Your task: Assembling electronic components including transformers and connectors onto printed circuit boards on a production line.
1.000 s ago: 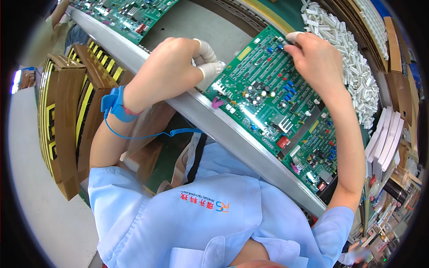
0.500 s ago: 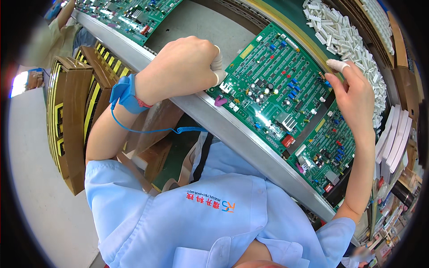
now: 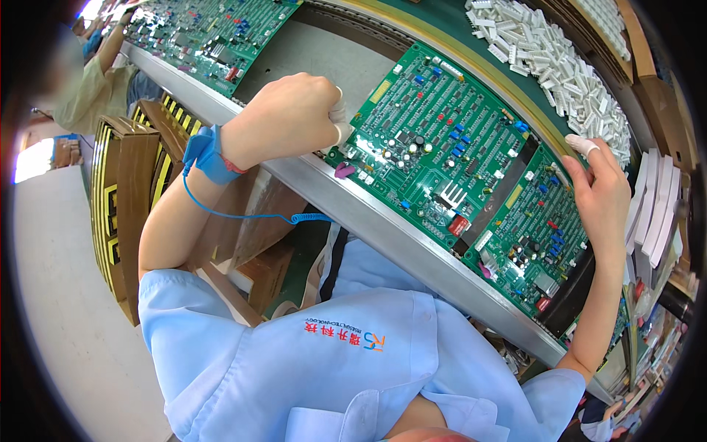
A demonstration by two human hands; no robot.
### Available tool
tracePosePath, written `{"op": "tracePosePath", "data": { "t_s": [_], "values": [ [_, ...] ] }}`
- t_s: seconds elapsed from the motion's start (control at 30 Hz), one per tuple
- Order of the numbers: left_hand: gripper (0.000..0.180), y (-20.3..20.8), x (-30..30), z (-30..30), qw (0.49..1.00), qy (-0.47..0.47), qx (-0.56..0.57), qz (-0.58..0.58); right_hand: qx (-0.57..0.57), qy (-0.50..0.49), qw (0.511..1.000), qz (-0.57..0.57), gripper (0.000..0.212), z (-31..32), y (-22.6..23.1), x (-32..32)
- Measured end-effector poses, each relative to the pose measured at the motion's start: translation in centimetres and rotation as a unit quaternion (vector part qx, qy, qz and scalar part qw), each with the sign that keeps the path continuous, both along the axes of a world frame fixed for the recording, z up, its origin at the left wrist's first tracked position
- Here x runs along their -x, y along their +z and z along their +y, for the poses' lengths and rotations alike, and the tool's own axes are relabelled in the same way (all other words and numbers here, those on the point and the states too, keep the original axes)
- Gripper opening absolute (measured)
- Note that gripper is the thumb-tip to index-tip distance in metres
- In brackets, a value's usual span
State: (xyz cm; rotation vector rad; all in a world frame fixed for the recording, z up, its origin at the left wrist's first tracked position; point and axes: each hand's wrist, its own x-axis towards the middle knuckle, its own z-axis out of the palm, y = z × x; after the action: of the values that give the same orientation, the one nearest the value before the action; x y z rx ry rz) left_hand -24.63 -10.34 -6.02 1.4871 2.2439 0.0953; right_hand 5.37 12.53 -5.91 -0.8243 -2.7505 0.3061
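My left hand (image 3: 291, 118) is closed, with white cots on its fingers. Its fingertips rest at the left corner of a large green circuit board (image 3: 401, 166), by a white connector; what they pinch is hidden. This board carries blue, red and black parts, a finned heat sink and a purple piece at its near left edge. A second green board (image 3: 508, 243) lies to its right on the same metal-edged line. At that board's far right edge is my right hand (image 3: 600, 195), thumb and cotted forefinger apart with nothing visible between them.
White connectors (image 3: 545, 62) lie heaped beyond the yellowish rail (image 3: 530, 96). Another circuit board (image 3: 206, 37) sits at the far left, near a co-worker's arm (image 3: 110, 44). Cardboard dividers (image 3: 121, 199) stand left. A blue coiled cord (image 3: 305, 218) runs from my left wrist strap.
My right hand has shifted from the large board's right corner to the far edge of the second board. My left hand stays at the large board's left corner. The view has turned slightly.
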Motion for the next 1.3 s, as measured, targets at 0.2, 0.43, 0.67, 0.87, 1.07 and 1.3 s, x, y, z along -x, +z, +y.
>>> {"op": "tracePosePath", "data": {
  "t_s": [0.2,0.43,0.67,0.87,1.07,1.3],
  "values": [
    [0.034,1.3,0.4,0.5,0.998,-0.038,0.040,0.012,-0.026,-0.085,0.994,0.060,0.021,1.2,1.6,-6.6],
    [0.023,2.9,1.8,2.1,0.980,0.142,-0.069,-0.119,-0.103,-0.356,0.921,0.121,0.022,5.3,5.1,-19.5],
    [0.024,3.9,-1.6,5.4,0.978,0.065,-0.149,-0.133,-0.105,-0.311,0.941,0.083,0.030,7.1,2.4,-23.6],
    [0.025,6.8,-3.9,5.9,0.975,0.051,-0.185,-0.115,-0.196,-0.239,0.946,0.097,0.033,8.5,1.3,-24.5],
    [0.024,10.0,-5.4,6.3,0.970,0.026,-0.225,-0.086,-0.201,-0.227,0.947,0.105,0.032,8.8,1.1,-23.9],
    [0.023,7.8,-7.0,11.7,0.954,-0.103,-0.279,-0.029,-0.170,-0.251,0.944,0.128,0.029,10.6,0.3,-25.4]
  ]
}}
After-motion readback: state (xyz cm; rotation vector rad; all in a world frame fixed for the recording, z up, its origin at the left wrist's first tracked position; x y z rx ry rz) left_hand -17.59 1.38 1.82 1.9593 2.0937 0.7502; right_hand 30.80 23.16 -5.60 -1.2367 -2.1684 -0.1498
